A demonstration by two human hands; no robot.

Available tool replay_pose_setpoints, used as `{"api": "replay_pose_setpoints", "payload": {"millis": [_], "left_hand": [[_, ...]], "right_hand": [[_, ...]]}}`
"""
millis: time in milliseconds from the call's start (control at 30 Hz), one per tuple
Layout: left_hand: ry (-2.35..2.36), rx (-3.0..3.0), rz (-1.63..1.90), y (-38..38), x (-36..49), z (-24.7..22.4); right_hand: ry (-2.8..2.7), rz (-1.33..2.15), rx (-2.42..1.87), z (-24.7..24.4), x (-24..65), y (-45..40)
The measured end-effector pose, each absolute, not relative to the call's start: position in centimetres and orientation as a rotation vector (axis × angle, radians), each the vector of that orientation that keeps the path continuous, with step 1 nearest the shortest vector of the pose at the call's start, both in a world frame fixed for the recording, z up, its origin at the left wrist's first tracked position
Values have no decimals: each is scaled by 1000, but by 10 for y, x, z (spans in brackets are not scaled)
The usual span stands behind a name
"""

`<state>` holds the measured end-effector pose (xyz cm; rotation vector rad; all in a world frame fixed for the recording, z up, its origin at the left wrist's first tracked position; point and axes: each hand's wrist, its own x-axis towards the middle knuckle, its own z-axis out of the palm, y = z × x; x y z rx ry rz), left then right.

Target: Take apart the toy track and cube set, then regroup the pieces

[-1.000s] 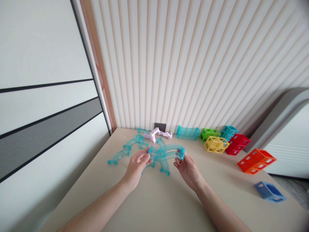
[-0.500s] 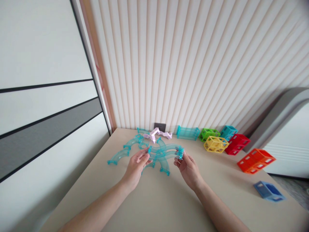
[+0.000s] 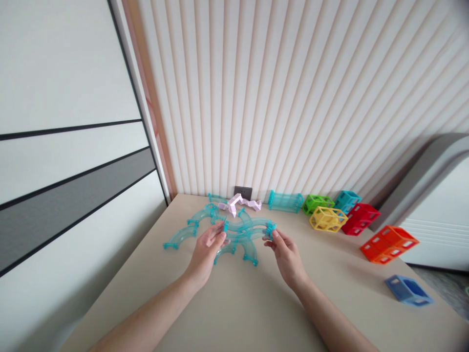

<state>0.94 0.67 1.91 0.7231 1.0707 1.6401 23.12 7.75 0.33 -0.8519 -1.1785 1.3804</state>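
Observation:
Between my two hands is a stack of wavy, see-through teal track pieces (image 3: 249, 225), held above the table. My left hand (image 3: 207, 249) is closed on the stack's left end, thumb on top. At the right end, the thumb and fingers of my right hand (image 3: 287, 256) pinch the connector. How many pieces are stacked I cannot tell. Below and behind lie more teal curved track pieces, one (image 3: 250, 253) under the stack and another (image 3: 180, 237) to the left of my left hand. Pale purple angular pieces (image 3: 234, 203) lie behind the stack.
A bundle of teal straight tracks (image 3: 286, 201) lies by the ribbed wall. To the right stand open-frame blocks: green (image 3: 317, 203), yellow (image 3: 328, 219), red (image 3: 361, 218), orange (image 3: 389, 244) and blue (image 3: 409, 290). A black socket (image 3: 243, 192) is on the wall. A white cabinet (image 3: 73, 220) borders the left.
The stack's right end has tipped and shifted slightly to the left, and my right hand has moved with it. My left hand has hardly moved. The other pieces stay where they were.

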Motion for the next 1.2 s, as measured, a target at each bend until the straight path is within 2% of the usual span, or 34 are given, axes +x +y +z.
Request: {"api": "replay_pose_setpoints", "payload": {"millis": [933, 1200], "left_hand": [[1061, 876, 1657, 7, 4, 12], [1124, 1026, 1633, 10, 1, 8]], "right_hand": [[-1396, 1149, -815, 6, 234, 76], [-1429, 1211, -777, 7, 240, 84]]}}
